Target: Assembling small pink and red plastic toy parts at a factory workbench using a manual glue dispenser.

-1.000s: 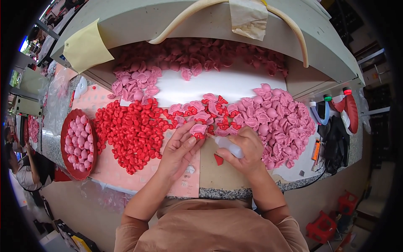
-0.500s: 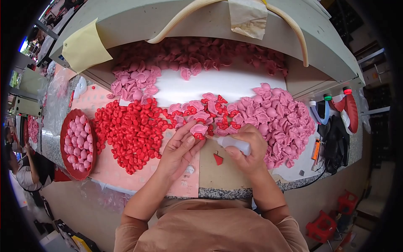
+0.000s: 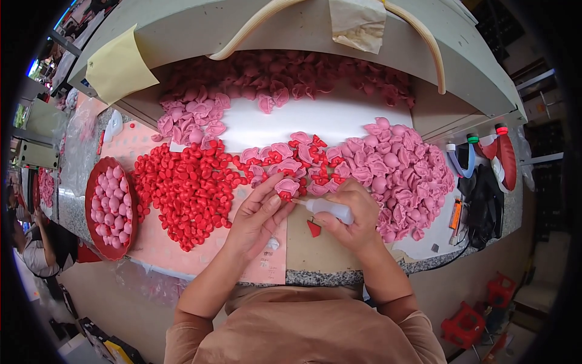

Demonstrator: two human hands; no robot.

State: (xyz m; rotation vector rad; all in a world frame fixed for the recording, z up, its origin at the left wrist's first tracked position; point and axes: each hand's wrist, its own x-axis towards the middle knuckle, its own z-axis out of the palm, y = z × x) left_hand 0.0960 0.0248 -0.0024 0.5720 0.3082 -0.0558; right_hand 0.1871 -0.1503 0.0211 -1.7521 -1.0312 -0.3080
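My left hand pinches a small pink ruffled piece with red parts at its near edge, held up before the middle of the bench. In my right hand is a translucent white squeeze bottle, tilted so its thin nozzle points left. The nozzle tip is at the red parts of the pink piece; whether it touches cannot be made out. Just beyond my hands lie several pink pieces with red parts. A loose dark red piece rests on the brown board below the bottle.
A heap of glossy red pieces spreads to the left, beside a red tray of pink balls. Pink ruffled pieces pile on the right. A grey hood overhangs the back. At far right are capped bottles and an orange tube.
My right hand has shifted slightly left, bringing the bottle's nozzle to the red parts of the held piece. My left hand stays nearly still, with its grip unchanged.
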